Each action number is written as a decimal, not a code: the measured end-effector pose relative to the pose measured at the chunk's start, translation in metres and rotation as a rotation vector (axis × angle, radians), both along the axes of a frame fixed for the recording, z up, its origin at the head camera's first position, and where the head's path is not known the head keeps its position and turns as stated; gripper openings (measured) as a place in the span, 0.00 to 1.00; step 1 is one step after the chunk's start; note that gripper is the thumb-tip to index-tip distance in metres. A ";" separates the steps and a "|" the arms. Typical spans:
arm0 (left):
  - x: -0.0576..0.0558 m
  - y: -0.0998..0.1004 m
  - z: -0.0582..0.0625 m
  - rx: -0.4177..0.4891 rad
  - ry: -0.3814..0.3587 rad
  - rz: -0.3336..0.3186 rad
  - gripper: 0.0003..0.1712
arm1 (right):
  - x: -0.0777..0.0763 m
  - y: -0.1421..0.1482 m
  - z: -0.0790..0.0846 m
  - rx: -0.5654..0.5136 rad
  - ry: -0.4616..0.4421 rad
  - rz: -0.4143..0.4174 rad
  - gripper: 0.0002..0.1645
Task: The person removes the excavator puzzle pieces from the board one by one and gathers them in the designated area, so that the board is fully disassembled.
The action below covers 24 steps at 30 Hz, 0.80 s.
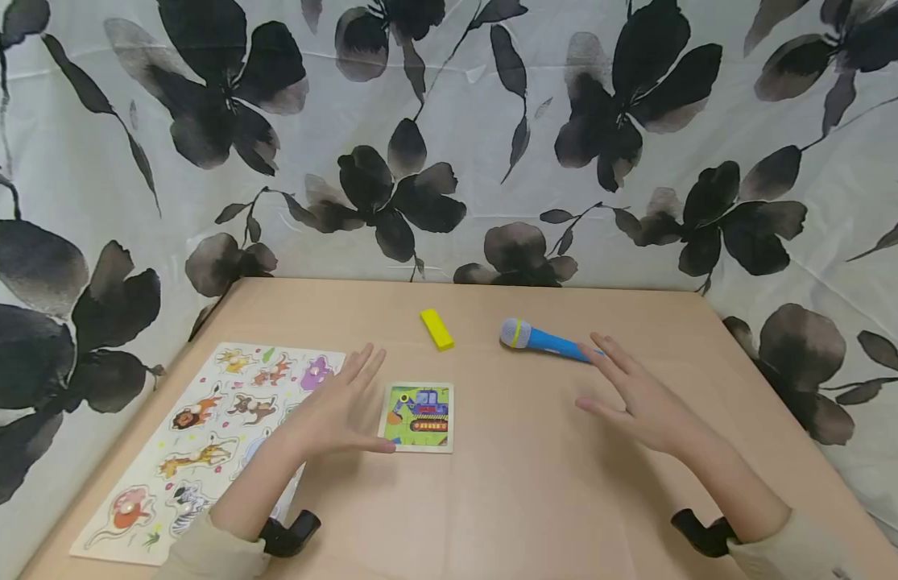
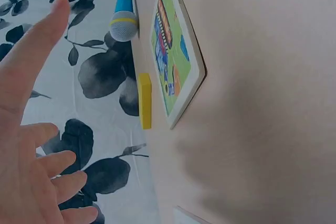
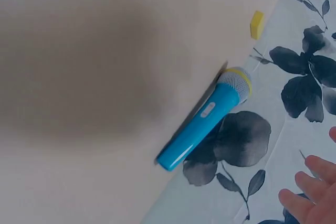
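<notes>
Blue toy microphone (image 1: 553,343), head view: on table (image 1: 521,499), near right hand (image 1: 647,411), empty, fingers spread; left hand (image 1: 336,415), likewise empty, by picture tile (image 1: 420,415). Left wrist view: yellow block (image 2: 145,100) beyond tile. Right wrist view: microphone ungrasped. Step, apparently: pre-grasp; next move likely calls for closing fingers.

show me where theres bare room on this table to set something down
The widest patch of table lies right of the vehicle board, nearer than the toy microphone, up to the right hand. Another bare strip runs between that hand and the right edge. Left is crowded: animal board, vehicle board and left hand sit close together.
</notes>
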<state>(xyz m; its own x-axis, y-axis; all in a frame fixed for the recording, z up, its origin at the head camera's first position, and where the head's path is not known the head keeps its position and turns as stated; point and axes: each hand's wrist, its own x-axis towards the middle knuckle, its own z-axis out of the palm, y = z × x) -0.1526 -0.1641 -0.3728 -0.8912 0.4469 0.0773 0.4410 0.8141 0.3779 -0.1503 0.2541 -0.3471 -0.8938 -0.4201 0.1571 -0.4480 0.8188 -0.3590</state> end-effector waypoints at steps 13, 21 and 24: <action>0.001 0.001 -0.007 0.167 -0.124 0.043 0.68 | -0.005 -0.039 -0.011 -0.055 0.010 0.079 0.44; -0.002 0.005 -0.013 0.218 -0.147 0.040 0.69 | -0.013 -0.062 -0.019 -0.065 0.007 0.122 0.44; -0.005 0.008 -0.017 0.235 -0.156 0.037 0.69 | -0.016 -0.069 -0.022 -0.066 0.007 0.128 0.44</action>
